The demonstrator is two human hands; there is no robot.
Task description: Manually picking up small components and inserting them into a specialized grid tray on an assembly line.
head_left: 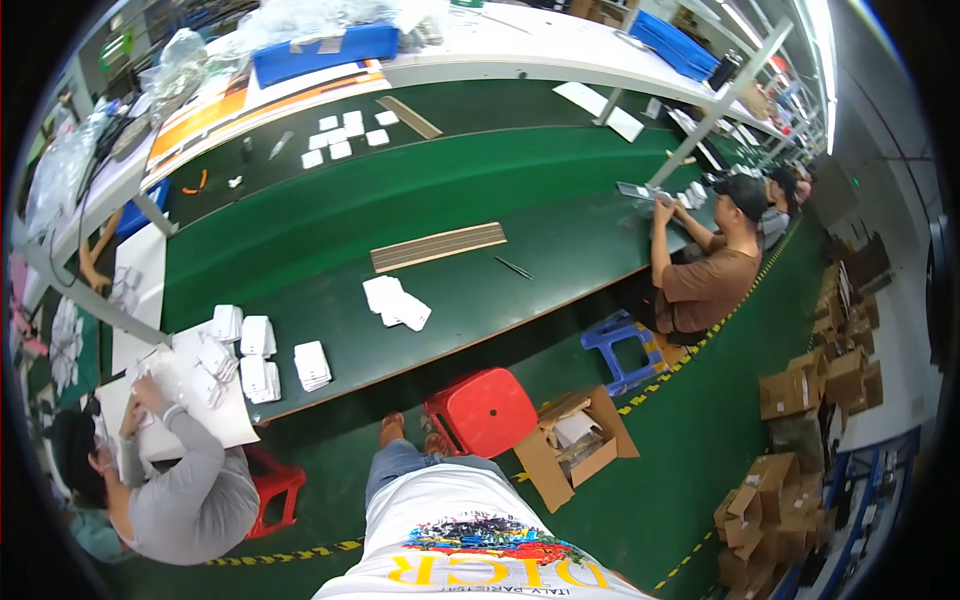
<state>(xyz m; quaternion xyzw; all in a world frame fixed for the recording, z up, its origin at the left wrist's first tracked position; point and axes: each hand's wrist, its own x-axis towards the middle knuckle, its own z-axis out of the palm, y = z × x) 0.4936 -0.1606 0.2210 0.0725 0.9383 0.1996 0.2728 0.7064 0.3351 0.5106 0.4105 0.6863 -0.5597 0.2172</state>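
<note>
Neither of my hands is in view; only my white shirt and my feet show at the bottom. In front of me runs a long dark green workbench (pixel 460 320). A small loose pile of flat white pieces (pixel 397 303) lies on it. Behind the pile is a brown striped strip (pixel 438 247), and to its right a pair of dark tweezers (pixel 513 267). Several stacks of white pieces (pixel 312 366) stand at the bench's left end.
A red stool (pixel 482 410) and an open cardboard box (pixel 600 455) stand right of my feet. A co-worker in grey (pixel 200 490) sits at left, another in brown (pixel 710 275) at right, near a blue stool (pixel 620 350). Cartons (pixel 790 390) line the right. A white shelf (pixel 480 65) spans the back.
</note>
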